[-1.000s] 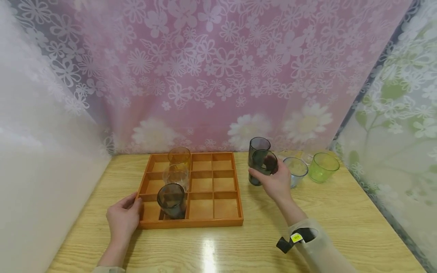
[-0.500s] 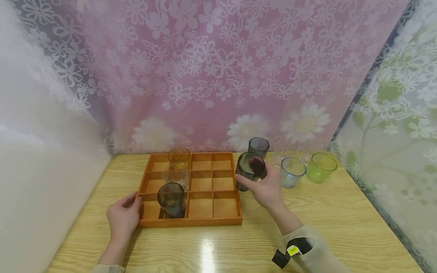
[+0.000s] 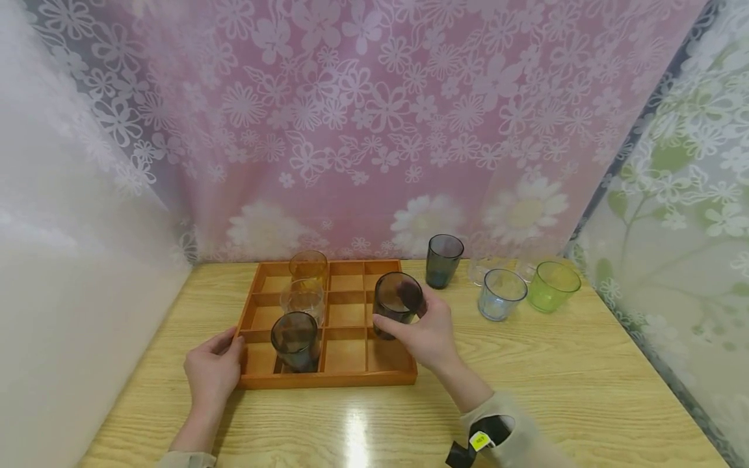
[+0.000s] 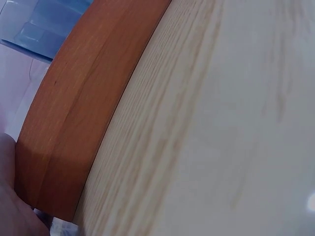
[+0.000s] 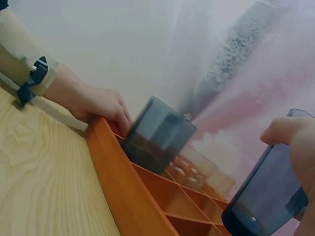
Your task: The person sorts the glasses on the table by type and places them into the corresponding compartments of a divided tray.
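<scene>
My right hand (image 3: 432,333) grips a dark grey glass tumbler (image 3: 391,300) from its right side, thumb across the front. That tumbler is upright over the right part of a wooden compartment tray (image 3: 329,381). My left hand (image 3: 212,369) holds the tray's left edge near the front corner, as the right wrist view also shows. In the tray's second column from the left stand another dark grey tumbler (image 3: 296,343) at the front, a clear glass (image 3: 302,300) in the middle and an amber glass (image 3: 308,268) at the back. The left wrist view shows mostly the tray's front wall (image 4: 93,93).
Right of the tray, on the wooden table (image 3: 526,377), stand a dark grey tumbler (image 3: 443,262), a blue-tinted glass (image 3: 501,296) and a green glass (image 3: 552,287). Faint clear glasses (image 3: 481,268) stand behind them. A flowered pink curtain (image 3: 374,162) hangs at the back.
My right hand has carried the dark grey tumbler leftward from beside the other glasses to above the tray. The tumbler behind it is now uncovered. My left hand stays on the tray.
</scene>
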A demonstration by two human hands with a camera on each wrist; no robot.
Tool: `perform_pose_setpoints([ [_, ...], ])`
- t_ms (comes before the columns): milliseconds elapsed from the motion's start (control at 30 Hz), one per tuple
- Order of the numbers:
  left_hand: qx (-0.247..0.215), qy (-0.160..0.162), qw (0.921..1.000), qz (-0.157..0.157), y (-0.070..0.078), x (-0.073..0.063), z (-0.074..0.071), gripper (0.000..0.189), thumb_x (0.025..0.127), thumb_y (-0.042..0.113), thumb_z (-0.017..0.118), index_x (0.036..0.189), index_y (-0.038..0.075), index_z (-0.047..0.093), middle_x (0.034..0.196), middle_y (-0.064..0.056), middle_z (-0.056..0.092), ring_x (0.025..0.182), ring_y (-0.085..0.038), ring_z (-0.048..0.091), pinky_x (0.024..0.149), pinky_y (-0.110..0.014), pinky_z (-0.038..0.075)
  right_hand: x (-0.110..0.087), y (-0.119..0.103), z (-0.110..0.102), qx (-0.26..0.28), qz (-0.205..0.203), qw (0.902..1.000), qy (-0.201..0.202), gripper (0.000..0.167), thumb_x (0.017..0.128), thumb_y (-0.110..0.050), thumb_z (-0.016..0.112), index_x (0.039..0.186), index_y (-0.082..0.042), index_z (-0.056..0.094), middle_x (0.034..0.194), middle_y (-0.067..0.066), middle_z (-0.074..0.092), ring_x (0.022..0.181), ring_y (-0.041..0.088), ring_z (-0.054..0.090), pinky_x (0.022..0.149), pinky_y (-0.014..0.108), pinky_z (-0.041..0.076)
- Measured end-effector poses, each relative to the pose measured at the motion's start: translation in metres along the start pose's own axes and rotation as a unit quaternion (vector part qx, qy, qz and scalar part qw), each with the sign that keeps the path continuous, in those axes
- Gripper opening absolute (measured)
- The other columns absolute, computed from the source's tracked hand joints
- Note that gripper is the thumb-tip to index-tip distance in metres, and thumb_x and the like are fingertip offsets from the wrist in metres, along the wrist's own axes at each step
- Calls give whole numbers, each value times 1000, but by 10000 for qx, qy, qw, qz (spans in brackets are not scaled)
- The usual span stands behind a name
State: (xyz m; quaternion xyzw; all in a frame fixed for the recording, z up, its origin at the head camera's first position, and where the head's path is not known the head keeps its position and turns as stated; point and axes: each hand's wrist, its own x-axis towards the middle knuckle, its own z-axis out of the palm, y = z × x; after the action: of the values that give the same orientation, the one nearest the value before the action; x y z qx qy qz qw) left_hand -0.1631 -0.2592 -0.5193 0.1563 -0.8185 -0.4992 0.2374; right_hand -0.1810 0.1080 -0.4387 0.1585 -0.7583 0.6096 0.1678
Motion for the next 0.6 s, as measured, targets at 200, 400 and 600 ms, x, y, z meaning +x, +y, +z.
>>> perform_pose_setpoints([
  [200, -32, -5, 10000, -40, 0, 0, 1, 24, 97, 6, 76, 118, -6, 78, 110, -25, 76, 102, -30, 72, 69, -3, 48, -3, -6, 20, 213, -198, 9991, -305, 62, 76, -11, 98, 130, -4, 69, 117, 14, 72, 108, 33, 70, 91, 56, 58],
  [400, 8, -8, 9999, -116, -1, 2, 2, 25, 98, 8, 75, 119, -4, 78, 111, -22, 76, 105, -31, 72, 70, -4, 48, -7, -9, 40, 108, -275, 9980, -557, 64, 77, -21, 99, 132, -10, 69, 120, 10, 73, 107, 32, 70, 88, 55, 59],
  [600, 47, -5, 9999, -116, -2, 1, 1, 25, 98, 8, 74, 120, -4, 78, 111, -22, 76, 105, -32, 72, 70, -3, 48, -12, -10, 57, 128, -135, 9962, -847, 65, 79, -24, 98, 134, -10, 67, 124, 8, 71, 114, 28, 67, 92, 53, 57],
])
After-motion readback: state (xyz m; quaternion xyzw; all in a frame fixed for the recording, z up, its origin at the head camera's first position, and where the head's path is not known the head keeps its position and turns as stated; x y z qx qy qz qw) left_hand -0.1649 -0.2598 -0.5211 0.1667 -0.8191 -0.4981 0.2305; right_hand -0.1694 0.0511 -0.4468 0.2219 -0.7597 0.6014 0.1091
